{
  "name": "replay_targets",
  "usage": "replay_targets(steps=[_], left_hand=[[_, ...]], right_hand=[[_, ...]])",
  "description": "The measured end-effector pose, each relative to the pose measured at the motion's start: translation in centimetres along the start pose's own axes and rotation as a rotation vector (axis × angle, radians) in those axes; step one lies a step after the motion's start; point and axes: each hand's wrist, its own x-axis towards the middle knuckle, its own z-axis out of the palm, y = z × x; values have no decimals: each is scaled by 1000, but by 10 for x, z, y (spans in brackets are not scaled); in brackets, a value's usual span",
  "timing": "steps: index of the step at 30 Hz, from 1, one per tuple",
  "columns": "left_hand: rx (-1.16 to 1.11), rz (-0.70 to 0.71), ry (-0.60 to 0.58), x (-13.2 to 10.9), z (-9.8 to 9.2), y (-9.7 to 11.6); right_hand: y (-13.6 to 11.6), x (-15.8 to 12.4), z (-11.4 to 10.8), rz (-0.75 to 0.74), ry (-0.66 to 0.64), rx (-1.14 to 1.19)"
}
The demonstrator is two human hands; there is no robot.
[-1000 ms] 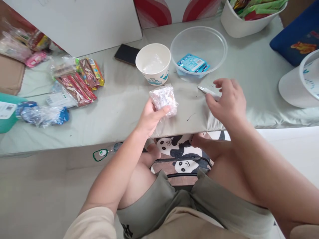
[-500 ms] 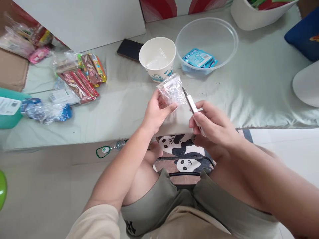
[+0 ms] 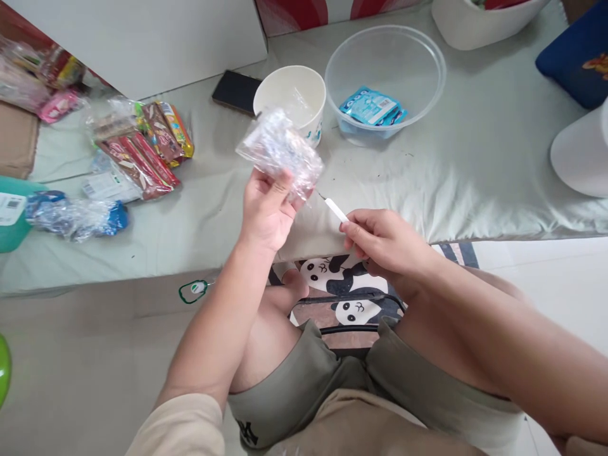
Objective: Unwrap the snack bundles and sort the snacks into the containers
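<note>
Pinched in my left hand (image 3: 270,212) is a crinkled clear plastic packet (image 3: 281,151); what it contains is too blurred to make out. The packet covers part of the front of a white paper bowl (image 3: 313,117), inside which some clear plastic shows. My right hand (image 3: 382,244) is closed round a slim white utility knife (image 3: 336,210), its thin dark tip pointing up and left towards the packet's lower edge. Knife and packet look slightly apart. Behind my right hand stands a clear round plastic tub (image 3: 427,120) with blue sachets (image 3: 373,107) in it.
A dark phone (image 3: 235,92) lies behind the bowl. To the left are wrapped snacks (image 3: 137,155), a blue-and-clear plastic bundle (image 3: 76,215) and a green container (image 3: 14,237). White containers (image 3: 582,152) stand at right. The cloth-covered surface (image 3: 489,183) ends just before my knees.
My left hand has lifted and turned the packet, moving it left in front of the bowl. The knife has shifted left and down, away from the packet's side. The whole view has shifted slightly.
</note>
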Motion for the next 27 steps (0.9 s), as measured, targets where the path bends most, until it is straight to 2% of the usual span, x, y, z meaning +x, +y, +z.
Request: replay_targets(steps=[2,5,7,10,13,14,16,18,19,21,22,27], left_hand=[[-5,58,12,1,-3,3],[41,113,21,0,-7,-4],[114,95,6,-4,-8,-17],[284,48,-40,-12,-4,-35],[577,105,-70,-21,3,-38],[701,172,-75,-23,5,-35],[926,351,-101,-22,7,-26],[1057,484,-181,-18,7,-17],[1081,502,-236,-16,6,-14],[1081,461,-299,-11,5,-10],[1070,428,-290,-10,4,-8],[922,303,-16,-11,3,-1]], right_hand=[[5,0,-6,-13,84,-125],[23,5,-24,-66,403,-409],[39,11,-38,-51,545,-581],[60,20,-53,-58,712,-706],[67,25,-53,-215,849,-734],[66,26,-50,-283,838,-729],[60,27,-40,-408,736,-697],[54,28,-29,-499,601,-636],[52,28,-23,-535,540,-601],[48,29,-15,-591,443,-535],[46,29,-12,-602,408,-509],[39,28,-5,-539,332,-461]])
